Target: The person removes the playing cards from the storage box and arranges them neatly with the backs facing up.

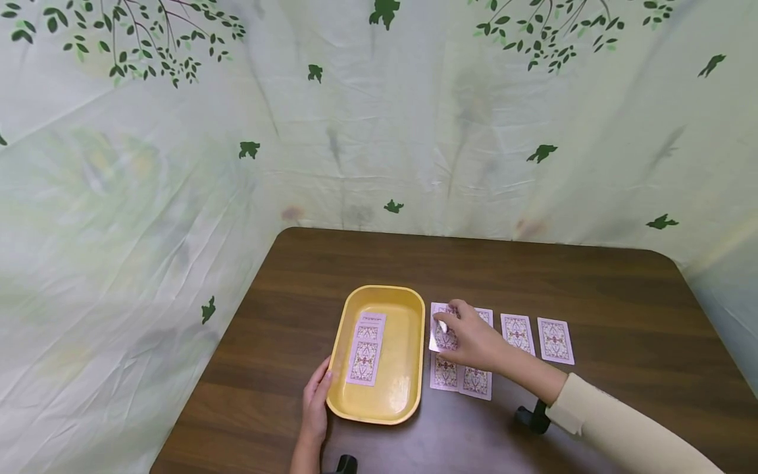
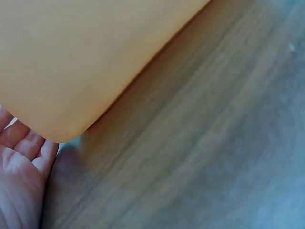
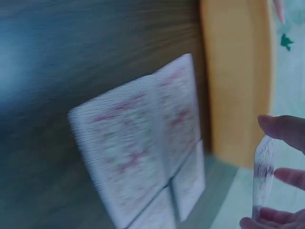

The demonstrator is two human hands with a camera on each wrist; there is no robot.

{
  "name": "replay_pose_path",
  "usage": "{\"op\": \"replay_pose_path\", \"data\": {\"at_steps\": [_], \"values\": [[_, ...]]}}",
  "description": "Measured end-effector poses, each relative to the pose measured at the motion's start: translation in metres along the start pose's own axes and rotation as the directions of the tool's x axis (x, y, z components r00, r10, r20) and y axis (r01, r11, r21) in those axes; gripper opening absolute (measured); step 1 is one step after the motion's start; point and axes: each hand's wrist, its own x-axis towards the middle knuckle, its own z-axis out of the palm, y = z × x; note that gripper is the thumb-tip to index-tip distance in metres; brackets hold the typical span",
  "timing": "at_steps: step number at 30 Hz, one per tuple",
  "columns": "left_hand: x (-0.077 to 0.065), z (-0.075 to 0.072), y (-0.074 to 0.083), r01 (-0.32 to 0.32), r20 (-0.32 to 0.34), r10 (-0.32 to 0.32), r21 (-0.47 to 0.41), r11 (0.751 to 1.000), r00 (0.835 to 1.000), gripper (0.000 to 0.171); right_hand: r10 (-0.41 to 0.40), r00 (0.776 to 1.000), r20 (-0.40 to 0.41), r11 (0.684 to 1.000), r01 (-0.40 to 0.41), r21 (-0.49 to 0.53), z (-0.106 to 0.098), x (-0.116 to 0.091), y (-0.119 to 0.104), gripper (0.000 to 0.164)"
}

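Note:
A yellow tray (image 1: 404,355) stands on the table with a few overlapping patterned playing cards (image 1: 364,362) inside, on its left side. My left hand (image 1: 316,403) grips the tray's lower left edge, thumb near the rim; the left wrist view has its fingers (image 2: 29,143) against the tray's corner. Just right of the tray, my right hand (image 1: 478,339) pinches one playing card (image 3: 263,174) by its edges, raised off the table in the right wrist view. Under and around that hand lie more cards, including a lower pair (image 1: 476,383), all with the same pink-purple pattern up.
Two separate cards, one partly behind the right forearm (image 1: 517,331) and one farther right (image 1: 555,341), lie on the brown wooden table (image 1: 622,296). A pale cloth with printed leaves (image 1: 391,131) hangs behind the table and along its left side.

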Motion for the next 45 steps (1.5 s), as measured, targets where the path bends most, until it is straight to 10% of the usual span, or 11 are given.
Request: {"op": "replay_pose_path", "data": {"at_steps": [18,45], "values": [[-0.001,0.002,0.003,-0.016,-0.002,0.016,0.009,1.0,1.0,0.039,-0.082,0.989,-0.126,0.995,0.073,-0.075,-0.01,-0.094,0.073,0.065],[-0.001,0.001,0.002,-0.01,0.013,0.01,-0.015,1.0,1.0,0.038,-0.228,0.957,-0.181,0.972,0.214,-0.093,0.023,-0.14,0.075,0.061]]}}
